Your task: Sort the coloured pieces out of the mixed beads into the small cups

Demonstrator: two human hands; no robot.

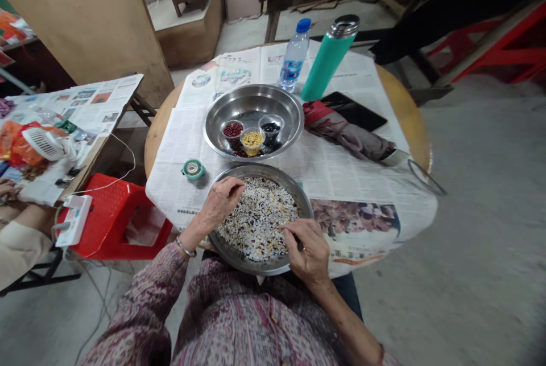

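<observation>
Head: left hand (pixel 222 200), right hand (pixel 309 247) over mixed grains (pixel 259 215).

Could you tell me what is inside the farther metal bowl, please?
Inside the bowl sit three clear cups, holding red beans, yellow grains and black beans. Small dark pieces lie loose near them. The bowl's floor under the cups is covered and cannot be seen.
</observation>
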